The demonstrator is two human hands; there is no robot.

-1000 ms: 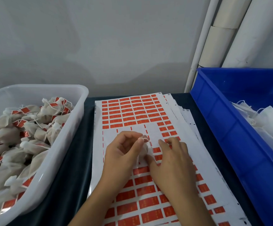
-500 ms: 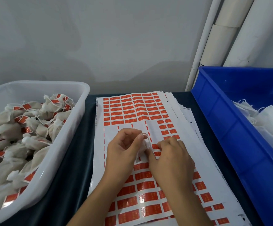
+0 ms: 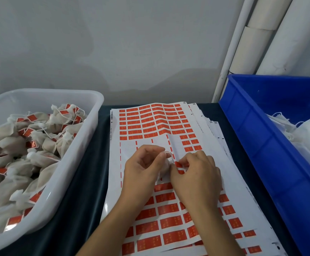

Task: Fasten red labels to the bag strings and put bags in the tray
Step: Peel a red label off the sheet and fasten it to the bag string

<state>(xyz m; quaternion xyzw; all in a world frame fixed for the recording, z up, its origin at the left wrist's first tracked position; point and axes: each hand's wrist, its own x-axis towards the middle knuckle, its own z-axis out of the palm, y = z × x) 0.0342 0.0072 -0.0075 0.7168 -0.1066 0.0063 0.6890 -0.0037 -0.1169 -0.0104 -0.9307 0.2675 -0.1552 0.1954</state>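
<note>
Red labels: rows of them on a white sheet (image 3: 150, 126) that tops a stack of sheets in the middle of the dark tabletop (image 3: 87, 182); a bare band, already stripped, crosses the sheet just under the far rows.
Head view, left hand: the left hand (image 3: 143, 169) comes in from the near edge, forearm angled up and to the right, wrist low over the sheet. Its fingers are curled, thumb and forefinger tips pressed together on a thin white string (image 3: 169, 156) that loops up between the two hands.
Head view, bag: a small pale bag (image 3: 164, 169) sits half hidden under the left palm and fingers, resting on the sheet at the bare band.
Head view, right hand: the right hand (image 3: 196, 172) lies just beside the left, back of the hand up, forearm running to the near edge. Its fingers are bent and bunched, the tips pinching a red label (image 3: 178, 165) at the string; whether the label is fully off the sheet I cannot tell.
Head view, tray: a white tray (image 3: 87, 145) stands at the left edge of the tabletop, heaped with bags already bearing red labels.
Head view, bin: a blue bin (image 3: 261, 145) stands at the right edge, with white unlabelled bags in its far right part.
Head view, backdrop: a grey wall (image 3: 113, 43) behind the tabletop, with white tubes (image 3: 272, 34) leaning in the far right corner.
</note>
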